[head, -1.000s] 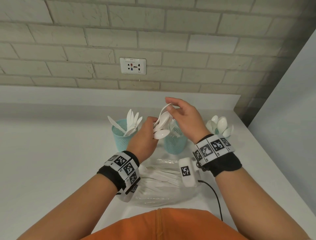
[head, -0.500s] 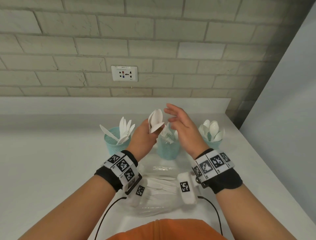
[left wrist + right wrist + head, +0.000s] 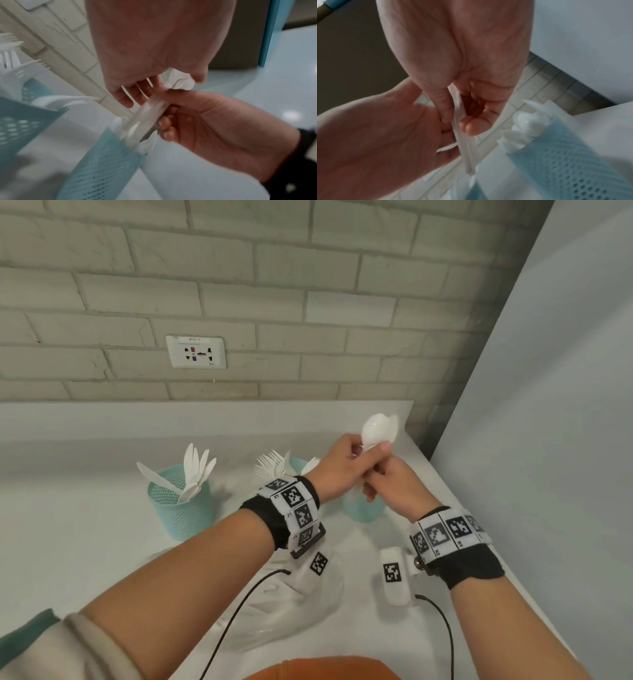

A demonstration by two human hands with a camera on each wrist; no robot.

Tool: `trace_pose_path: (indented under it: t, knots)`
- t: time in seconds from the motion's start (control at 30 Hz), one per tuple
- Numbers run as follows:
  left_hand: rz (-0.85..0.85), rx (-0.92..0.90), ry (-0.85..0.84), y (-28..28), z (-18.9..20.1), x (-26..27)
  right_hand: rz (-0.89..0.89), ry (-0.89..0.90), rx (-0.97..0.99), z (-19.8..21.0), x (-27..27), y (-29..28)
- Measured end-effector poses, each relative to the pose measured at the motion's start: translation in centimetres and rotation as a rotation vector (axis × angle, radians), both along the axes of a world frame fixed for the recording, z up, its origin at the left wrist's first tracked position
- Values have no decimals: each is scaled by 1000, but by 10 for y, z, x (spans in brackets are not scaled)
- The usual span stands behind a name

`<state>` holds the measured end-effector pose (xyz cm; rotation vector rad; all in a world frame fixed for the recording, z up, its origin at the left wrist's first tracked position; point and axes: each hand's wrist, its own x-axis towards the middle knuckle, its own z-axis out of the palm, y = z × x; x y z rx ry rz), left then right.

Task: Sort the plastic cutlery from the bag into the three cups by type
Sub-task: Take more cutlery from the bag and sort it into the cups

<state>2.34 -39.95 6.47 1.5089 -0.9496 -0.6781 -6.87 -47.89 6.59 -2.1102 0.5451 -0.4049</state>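
A bundle of white plastic spoons is held upright over the right teal mesh cup. My left hand grips it just under the bowls. My right hand pinches the spoon handles lower down, thumb against fingertip. Their lower ends hang at the rim of the spoon cup. The left cup holds knives and the middle cup holds forks. The clear bag with more cutlery lies under my forearms.
The cups stand in a row on a white counter against a brick wall with a socket. A grey panel closes off the right side, close to the spoon cup. Black cables trail from my wrists.
Both hands have moved right, from above the middle cup to above the right cup. The right hand, open before, now pinches the spoon handles together with the left.
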Motion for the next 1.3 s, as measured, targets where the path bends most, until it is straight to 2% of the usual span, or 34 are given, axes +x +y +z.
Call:
trace_pose_path:
  t: [0.03, 0.1, 0.2, 0.27, 0.3, 0.4, 0.57, 0.67, 0.93, 1.1, 1.2, 1.3]
  knots:
    - [53, 54, -70, -4, -7, 0, -45, -35, 29, -4, -2, -11]
    - [118, 193, -352, -12, -25, 2, -183, -126, 88, -11, -3, -29]
    - [120, 448, -1002, -16, -47, -2, -353, -207, 140, -21, -2, -47]
    - [107, 527, -1224, -19, -51, -6, -410, -226, 103, -30, 3, -55]
    - [103, 559, -1253, -22, -52, -6, -440, -221, 81, -36, 5, -60]
    - [86, 590, -1247, -28, -48, -4, -425, -134, 29, -45, 9, -67]
    - [98, 571, -1166, -35, -50, 2, -204, 163, -109, -37, 7, -61]
    - [136, 534, -1128, -39, -51, 4, -233, 245, -146, -42, 7, -62]
    - [122, 463, -1130, -31, -43, 1, -341, 75, -47, -46, 3, -61]
    - [136, 277, -1077, 22, -19, 0, -407, -99, -58, -37, 3, -38]
    - [110, 328, -933, 75, -18, 5, -307, -158, -59, -30, 9, 1]
    - [30, 525, -845, 128, -29, 17, -71, -132, -23, -31, 14, 49]
